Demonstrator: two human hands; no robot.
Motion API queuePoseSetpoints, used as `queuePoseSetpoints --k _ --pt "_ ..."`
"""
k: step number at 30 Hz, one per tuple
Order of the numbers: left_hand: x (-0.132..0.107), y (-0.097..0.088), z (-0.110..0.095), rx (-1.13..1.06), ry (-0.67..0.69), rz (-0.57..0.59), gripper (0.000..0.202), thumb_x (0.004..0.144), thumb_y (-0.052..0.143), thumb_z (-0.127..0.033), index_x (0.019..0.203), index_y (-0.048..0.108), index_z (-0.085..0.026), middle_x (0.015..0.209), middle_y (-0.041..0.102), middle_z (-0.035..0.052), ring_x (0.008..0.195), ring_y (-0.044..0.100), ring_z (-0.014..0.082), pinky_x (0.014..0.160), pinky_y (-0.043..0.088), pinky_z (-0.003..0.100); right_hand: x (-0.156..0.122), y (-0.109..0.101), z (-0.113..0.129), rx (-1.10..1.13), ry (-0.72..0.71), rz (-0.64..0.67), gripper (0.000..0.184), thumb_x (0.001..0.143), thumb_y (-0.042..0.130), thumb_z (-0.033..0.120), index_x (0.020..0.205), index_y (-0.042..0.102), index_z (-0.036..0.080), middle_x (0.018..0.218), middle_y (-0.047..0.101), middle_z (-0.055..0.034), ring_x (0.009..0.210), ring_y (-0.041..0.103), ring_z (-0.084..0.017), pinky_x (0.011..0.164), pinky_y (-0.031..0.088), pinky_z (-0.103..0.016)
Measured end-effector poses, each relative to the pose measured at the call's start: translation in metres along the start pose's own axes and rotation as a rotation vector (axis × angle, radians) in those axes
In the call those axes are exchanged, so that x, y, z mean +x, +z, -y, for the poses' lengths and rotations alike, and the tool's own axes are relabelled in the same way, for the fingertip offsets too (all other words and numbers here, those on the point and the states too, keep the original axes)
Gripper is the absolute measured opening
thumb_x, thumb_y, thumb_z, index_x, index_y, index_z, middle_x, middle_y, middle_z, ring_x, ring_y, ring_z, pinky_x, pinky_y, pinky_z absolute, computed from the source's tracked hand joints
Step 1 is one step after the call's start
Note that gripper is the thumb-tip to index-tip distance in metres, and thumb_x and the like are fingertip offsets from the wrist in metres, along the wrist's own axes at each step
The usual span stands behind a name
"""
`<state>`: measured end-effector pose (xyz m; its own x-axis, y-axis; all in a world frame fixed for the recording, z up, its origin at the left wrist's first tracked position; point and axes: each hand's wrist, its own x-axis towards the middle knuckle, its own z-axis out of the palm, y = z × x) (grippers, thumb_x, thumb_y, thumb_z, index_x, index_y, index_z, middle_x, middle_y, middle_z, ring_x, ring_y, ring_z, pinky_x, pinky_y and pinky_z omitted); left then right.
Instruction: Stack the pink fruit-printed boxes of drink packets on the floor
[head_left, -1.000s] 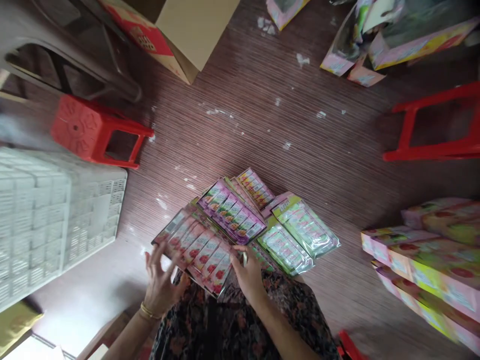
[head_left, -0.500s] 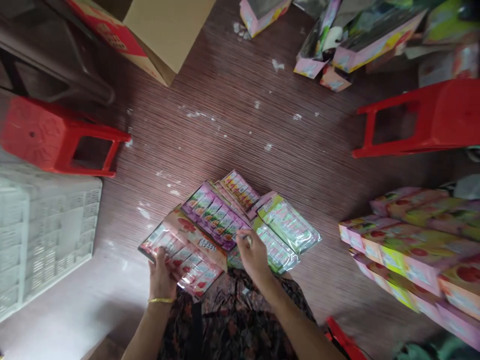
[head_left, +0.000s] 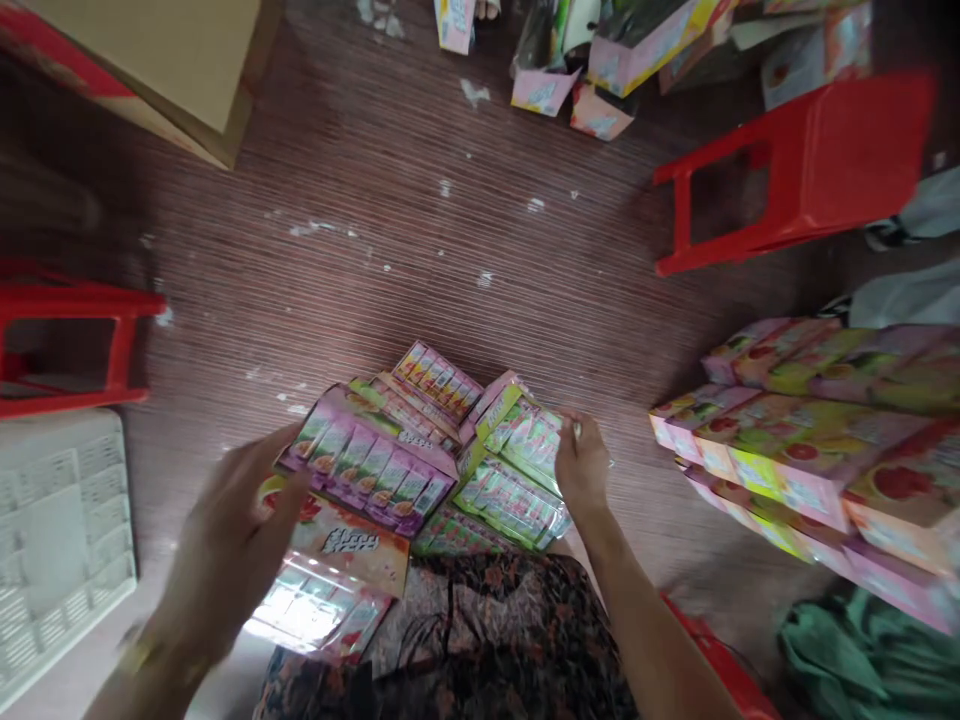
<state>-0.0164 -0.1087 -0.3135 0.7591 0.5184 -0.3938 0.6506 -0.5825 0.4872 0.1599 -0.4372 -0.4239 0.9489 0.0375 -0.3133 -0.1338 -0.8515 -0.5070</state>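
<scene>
In the head view, my left hand (head_left: 232, 540) is blurred at the left end of the purple box (head_left: 367, 465) of small packets. Its thumb and fingers are apart around the box's corner; whether they touch it is unclear. Under that box lie an orange-red box panel (head_left: 352, 540) and a shiny clear-wrapped red pack (head_left: 322, 605) near my lap. My right hand (head_left: 583, 462) is closed in a pinch over the right end of a green clear-wrapped pack (head_left: 525, 435). What it pinches is too small to name. A second green pack (head_left: 514, 500) lies below.
Behind these sits a pink box of packets (head_left: 437, 380). Stacked pink and yellow boxes (head_left: 795, 450) stand at the right. Red stools (head_left: 817, 170) are on both sides, a white crate (head_left: 60, 550) at left, a carton (head_left: 165, 60) at upper left, opened boxes (head_left: 652, 45) at top.
My left hand has left the red pack and moved up to the purple box. My right hand has gone from the purple box rightward to the green pack. The view has shifted.
</scene>
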Motion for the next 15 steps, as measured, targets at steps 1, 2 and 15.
queuePoseSetpoints --k 1,2,15 --pt "0.039 0.016 -0.017 0.083 0.095 0.132 0.055 0.085 0.045 -0.043 0.140 0.051 -0.040 0.120 0.066 0.0018 0.110 0.062 0.0288 0.096 0.052 0.044 -0.007 -0.007 -0.018 -0.029 -0.004 -0.036 0.048 0.094 0.033 0.048 0.107 0.064 0.014 0.109 0.067 -0.0170 0.105 0.060 -0.027 0.096 0.045 -0.047" --pt "0.078 0.039 -0.034 0.205 0.199 0.260 0.054 0.087 0.044 -0.038 0.139 0.054 -0.032 0.123 0.065 0.0055 0.116 0.059 0.0283 0.103 0.048 0.044 -0.015 -0.011 -0.037 -0.053 -0.008 -0.073 0.048 0.094 0.033 0.047 0.106 0.064 0.013 0.112 0.066 -0.0182 0.109 0.059 -0.028 0.098 0.044 -0.048" --pt "0.260 0.359 -0.046 0.909 0.355 1.064 0.100 0.060 0.085 -0.042 0.148 0.041 -0.027 0.146 0.048 0.0192 0.134 0.041 0.0408 0.111 0.030 0.059 -0.083 -0.002 -0.122 0.019 0.211 -0.083 0.052 0.099 0.038 0.043 0.144 0.046 0.020 0.158 0.030 -0.0132 0.145 0.030 -0.027 0.115 0.032 -0.053"
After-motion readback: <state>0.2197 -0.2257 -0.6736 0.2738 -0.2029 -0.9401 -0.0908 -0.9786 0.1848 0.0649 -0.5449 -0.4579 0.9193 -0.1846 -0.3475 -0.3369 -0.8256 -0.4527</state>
